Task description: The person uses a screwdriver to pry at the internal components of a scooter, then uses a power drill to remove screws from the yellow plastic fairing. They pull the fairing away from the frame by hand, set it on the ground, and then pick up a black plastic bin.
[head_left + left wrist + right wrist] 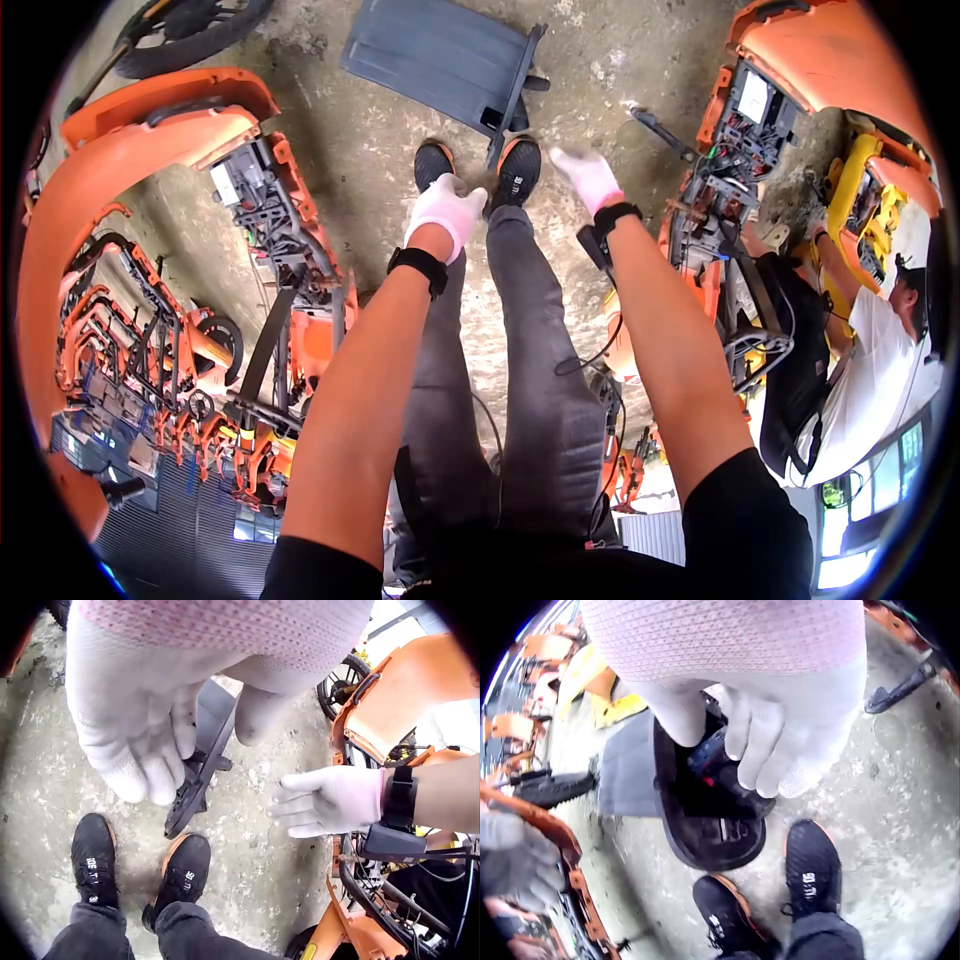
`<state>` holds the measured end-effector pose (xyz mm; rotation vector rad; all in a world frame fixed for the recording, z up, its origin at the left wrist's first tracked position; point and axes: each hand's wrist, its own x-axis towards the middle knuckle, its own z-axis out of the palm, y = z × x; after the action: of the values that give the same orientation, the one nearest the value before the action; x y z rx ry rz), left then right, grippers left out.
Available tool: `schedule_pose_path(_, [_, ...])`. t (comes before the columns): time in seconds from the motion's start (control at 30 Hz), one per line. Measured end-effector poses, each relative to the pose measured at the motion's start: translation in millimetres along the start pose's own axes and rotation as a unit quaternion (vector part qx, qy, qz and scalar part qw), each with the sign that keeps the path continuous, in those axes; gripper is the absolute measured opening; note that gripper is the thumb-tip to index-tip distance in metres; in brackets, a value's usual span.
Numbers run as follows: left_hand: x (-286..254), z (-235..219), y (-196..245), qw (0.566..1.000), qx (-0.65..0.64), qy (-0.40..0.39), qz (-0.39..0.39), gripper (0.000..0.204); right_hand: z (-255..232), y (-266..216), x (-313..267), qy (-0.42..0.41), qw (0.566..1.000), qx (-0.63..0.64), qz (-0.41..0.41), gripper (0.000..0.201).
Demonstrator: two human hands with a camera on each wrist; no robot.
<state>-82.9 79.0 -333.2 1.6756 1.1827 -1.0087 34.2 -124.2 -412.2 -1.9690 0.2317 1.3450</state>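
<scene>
Both hands wear white knit gloves with pink cuffs and hang over the concrete floor. My left hand [447, 212] is above one shoe, its fingers loosely bent with nothing between them. To the right, my right hand [590, 178] reaches forward, slightly blurred in the head view. Its fingers look extended and hold nothing in the left wrist view. Beyond the feet lies a grey plastic bin [435, 60] on its side. The right wrist view shows its dark opening [705, 817], with a bluish item inside; the right fingers overlap it there.
Partly stripped orange scooters stand at left [150, 150] and right [840, 50]. A dark lever-like part [660, 132] lies on the floor near the right one. A person in a white shirt [870, 370] is at far right beside yellow parts [865, 210]. A tyre [190, 40] lies at upper left.
</scene>
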Motion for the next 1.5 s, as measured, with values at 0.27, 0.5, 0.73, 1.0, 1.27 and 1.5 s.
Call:
schedule_pose_path(0.27, [-11.5, 18.3, -94.2, 0.985, -0.168, -0.03, 0.038, 0.024, 74.3, -29.0, 91.4, -0.084, 0.972, 0.219, -0.032, 0.052])
schedule_pose_path(0.5, [-85.4, -30.8, -185.3, 0.947, -0.302, 0.021, -0.109, 0.031, 89.6, -18.1, 107.5, -0.025, 0.987, 0.159, 0.01, 0.032])
schedule_pose_path(0.73, [-190.9, -57.6, -245.6, 0.918, -0.35, 0.03, -0.185, 0.036, 95.9, -121.6, 45.5, -0.026, 0.68, -0.684, -0.262, 0.022])
schedule_pose_path(1.0, [-283.2, -62.0, -348.3, 0.889, -0.421, 0.063, -0.166, 0.024, 43.9, -146.8, -90.6, 0.072, 0.822, -0.553, -0.115, 0.028])
schedule_pose_path(1.27, [-439.5, 70.3, -439.5, 0.774, -0.561, 0.187, -0.227, 0.026, -1.3, -63.3, -149.1, -0.026, 0.616, -0.759, -0.21, 0.024])
schedule_pose_path(1.5, [-544.3, 300.9, -430.8, 0.548, -0.694, 0.209, -0.418, 0.029, -62.9, -5.5, -95.4, -0.13, 0.411, -0.83, -0.354, 0.024])
